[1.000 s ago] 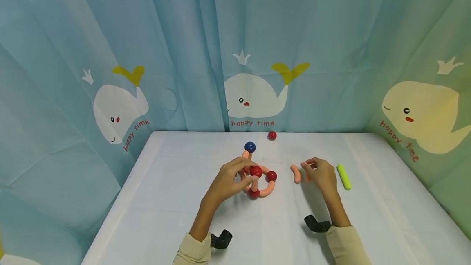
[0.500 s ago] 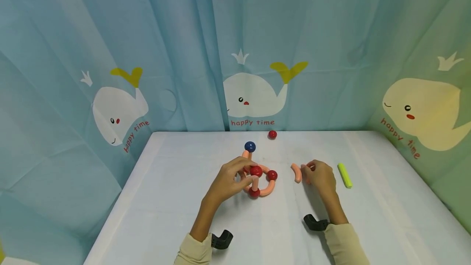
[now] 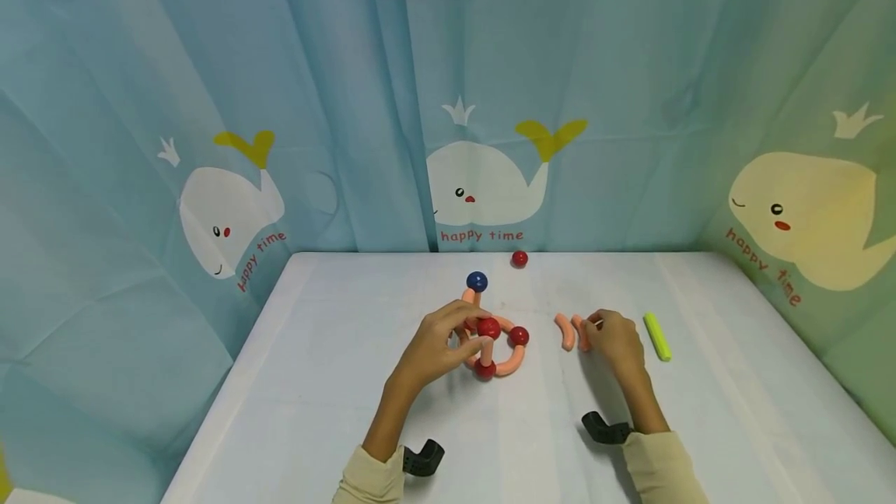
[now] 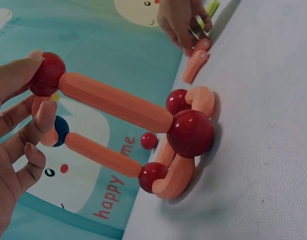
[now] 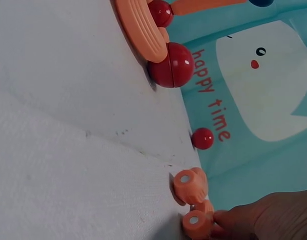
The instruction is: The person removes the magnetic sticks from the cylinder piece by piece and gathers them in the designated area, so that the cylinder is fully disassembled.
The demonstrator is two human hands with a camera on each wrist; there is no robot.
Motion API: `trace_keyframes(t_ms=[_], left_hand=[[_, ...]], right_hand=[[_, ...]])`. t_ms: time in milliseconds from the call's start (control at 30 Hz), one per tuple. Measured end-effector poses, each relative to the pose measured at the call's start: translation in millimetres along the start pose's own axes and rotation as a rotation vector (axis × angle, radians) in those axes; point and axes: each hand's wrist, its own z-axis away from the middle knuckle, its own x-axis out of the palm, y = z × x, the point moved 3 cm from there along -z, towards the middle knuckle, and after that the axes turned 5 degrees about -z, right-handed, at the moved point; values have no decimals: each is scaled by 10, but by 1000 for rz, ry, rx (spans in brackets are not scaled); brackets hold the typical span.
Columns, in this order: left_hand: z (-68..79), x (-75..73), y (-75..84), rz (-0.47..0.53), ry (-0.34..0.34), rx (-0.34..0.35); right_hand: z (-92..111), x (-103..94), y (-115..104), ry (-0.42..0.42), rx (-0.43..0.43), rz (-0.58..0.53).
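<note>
My left hand [image 3: 437,344] pinches a red ball [image 4: 47,74] between thumb and fingers. That ball tops an upright straight orange rod [image 4: 116,102] of a magnetic ball-and-rod build. At the base, curved orange rods [image 3: 509,364] and red balls [image 3: 519,335] form a ring on the table. A second straight rod [image 4: 103,155] rises to a blue ball [image 3: 477,281], partly behind my left fingers in the left wrist view. My right hand [image 3: 616,339] holds a curved orange rod [image 5: 197,222] at the table with its fingertips. Another curved rod [image 3: 564,331] lies just left of it.
A loose red ball [image 3: 519,259] lies at the table's back edge. To the right of my right hand is a yellow-green stick [image 3: 657,337]. A whale-print curtain [image 3: 630,193] hangs behind and beside the white table [image 3: 315,411].
My right hand has shifted slightly right and lower on the curved rod, so more of that rod shows beside the other one. My left hand keeps its hold on the red ball.
</note>
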Motion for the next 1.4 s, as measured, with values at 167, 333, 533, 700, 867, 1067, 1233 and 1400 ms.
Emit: trace_keyframes(t_ms=[167,333,533,700,867,1067,1233,1400], left_hand=[[5,2,1,-4,4,-1],[4,0,5,0,12,6],[3,-3,12,-2,0,5],[-2,-3,9,-7,3,5],[-2,1,-1,0,-1,-3],[-3,-3,7,1,-4,-3],[-2,-22,11,-3,-4,-3],[2,-46,-3,-21,10,11]], right_hand=[[8,32,-19,11,-36,-10],[9,56,-34,24,-51,-17],[20,52,-40,25,-46,-15],[7,47,-28,44,-21,5],[-3,40,-41,80,-19,16],[30,-37,-114,192,-82,23],[100,-83,-296,215,-172,-14],[166,2,-537,62,-185,-45]])
